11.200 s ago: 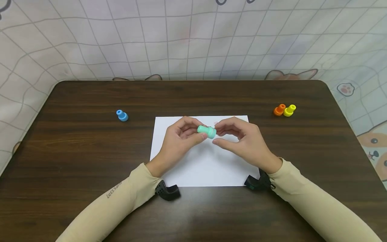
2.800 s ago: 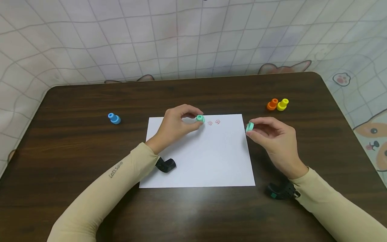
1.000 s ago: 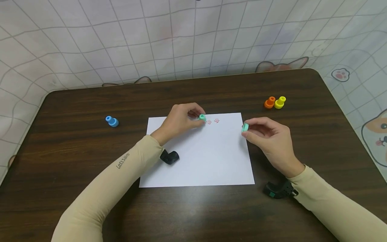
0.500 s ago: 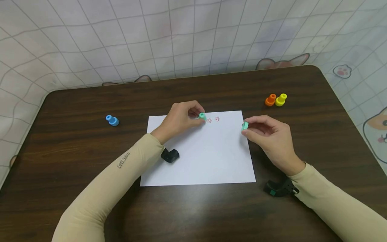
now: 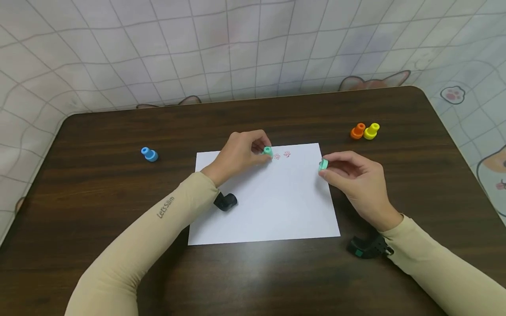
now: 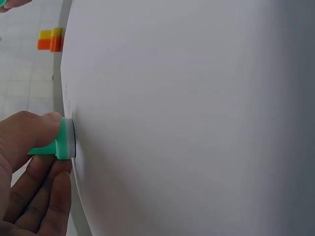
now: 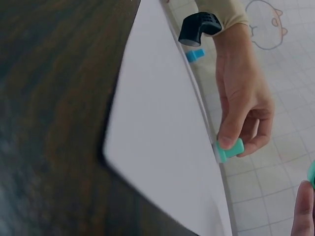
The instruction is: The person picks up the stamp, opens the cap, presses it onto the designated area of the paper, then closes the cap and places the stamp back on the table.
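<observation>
Head view shows your left hand pinching the green stamp upright, long axis vertical, face down on the white paper near its far edge, just left of two red prints. Your right hand pinches the green cap at the paper's right edge. Bare paper lies open nearer you.

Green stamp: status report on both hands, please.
Left hand presses green stamp onto paper. Right hand pinches its cap. Two red prints beside it; nothing in the way.
</observation>
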{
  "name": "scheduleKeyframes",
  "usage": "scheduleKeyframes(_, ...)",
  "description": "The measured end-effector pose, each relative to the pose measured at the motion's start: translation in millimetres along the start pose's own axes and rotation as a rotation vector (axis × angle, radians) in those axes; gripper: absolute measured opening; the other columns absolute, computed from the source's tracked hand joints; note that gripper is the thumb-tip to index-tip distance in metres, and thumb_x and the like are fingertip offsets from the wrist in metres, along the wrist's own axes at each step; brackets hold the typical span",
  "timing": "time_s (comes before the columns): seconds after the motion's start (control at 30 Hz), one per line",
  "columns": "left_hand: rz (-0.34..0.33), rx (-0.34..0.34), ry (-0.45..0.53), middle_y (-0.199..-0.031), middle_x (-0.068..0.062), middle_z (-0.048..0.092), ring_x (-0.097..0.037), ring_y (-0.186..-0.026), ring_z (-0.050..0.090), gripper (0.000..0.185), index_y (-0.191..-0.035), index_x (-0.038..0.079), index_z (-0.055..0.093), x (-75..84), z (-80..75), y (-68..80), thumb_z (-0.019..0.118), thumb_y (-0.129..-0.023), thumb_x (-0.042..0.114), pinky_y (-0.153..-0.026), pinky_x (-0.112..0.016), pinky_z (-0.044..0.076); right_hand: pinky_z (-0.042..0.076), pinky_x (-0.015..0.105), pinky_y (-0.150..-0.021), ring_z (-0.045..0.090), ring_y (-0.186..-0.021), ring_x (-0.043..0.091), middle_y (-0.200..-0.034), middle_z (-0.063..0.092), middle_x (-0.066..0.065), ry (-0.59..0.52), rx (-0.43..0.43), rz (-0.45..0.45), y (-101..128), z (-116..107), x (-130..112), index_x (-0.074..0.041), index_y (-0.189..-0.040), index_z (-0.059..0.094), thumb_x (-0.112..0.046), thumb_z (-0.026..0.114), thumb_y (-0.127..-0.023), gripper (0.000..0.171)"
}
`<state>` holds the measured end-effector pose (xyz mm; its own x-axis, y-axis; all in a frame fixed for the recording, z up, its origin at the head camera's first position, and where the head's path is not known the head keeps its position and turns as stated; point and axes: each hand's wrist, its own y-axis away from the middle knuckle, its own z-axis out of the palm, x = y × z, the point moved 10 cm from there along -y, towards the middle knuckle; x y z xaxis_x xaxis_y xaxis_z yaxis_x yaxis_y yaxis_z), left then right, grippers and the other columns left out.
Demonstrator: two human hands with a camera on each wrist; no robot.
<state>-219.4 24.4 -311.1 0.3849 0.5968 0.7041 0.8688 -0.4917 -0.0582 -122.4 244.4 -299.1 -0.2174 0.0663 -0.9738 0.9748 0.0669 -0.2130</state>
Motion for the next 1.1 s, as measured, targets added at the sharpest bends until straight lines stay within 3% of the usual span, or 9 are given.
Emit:
scheduleKeyframes(0.5, 0.006, 0.038, -0.009, -0.098, -0.003, 0.077, -0.017, -0.094, 0.073, 0.018, -0.099, 0.012, 0.071, 0.3, -1.5, 3.5, 0.084, -0.086, 0.012, -0.093, -0.027, 0.061, 0.061, 0.017, -0.089, 0.072, -0.092, 0.008, -0.109, 0.073, -0.001, 0.006, 0.006, -0.014, -0.8, 0.5, -1.6, 0.008, -0.116, 0.07, 0.01, 0.077, -0.085, 0.033)
scheduleKeyframes(0.83, 0.002, 0.014, -0.036, -0.097, -0.003, 0.077, -0.016, -0.094, 0.072, 0.015, -0.098, 0.013, 0.07, 2.3, 1.3, 1.3, 0.082, -0.088, 0.012, -0.092, -0.028, 0.06, 0.061, 0.016, -0.089, 0.071, -0.092, 0.008, -0.11, 0.073, -0.002, 0.024, 0.013, -0.009, 1.4, -1.5, -2.9, 0.009, -0.118, 0.068, 0.009, 0.077, -0.086, 0.033)
scheduleKeyframes(1.1, -0.007, 0.0, -0.049, -0.098, -0.001, 0.076, -0.015, -0.094, 0.07, 0.015, -0.097, 0.014, 0.07, 5.0, 0.1, 2.5, 0.082, -0.088, 0.013, -0.092, -0.029, 0.06, 0.061, 0.017, -0.088, 0.07, -0.091, 0.009, -0.109, 0.074, -0.002, -0.025, 0.011, -0.013, 0.4, -1.5, -3.2, 0.01, -0.118, 0.068, 0.01, 0.076, -0.086, 0.033)
